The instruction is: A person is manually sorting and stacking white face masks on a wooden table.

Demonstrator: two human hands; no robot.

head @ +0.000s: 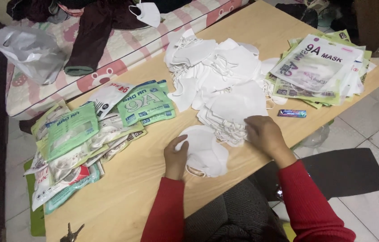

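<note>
Wooden table (122, 197), left hand (176, 157) touching white mask (205, 150)

The 1 head-worn camera looks steeply down from close above onto the wooden table (122, 197), facing forward across it.
</note>
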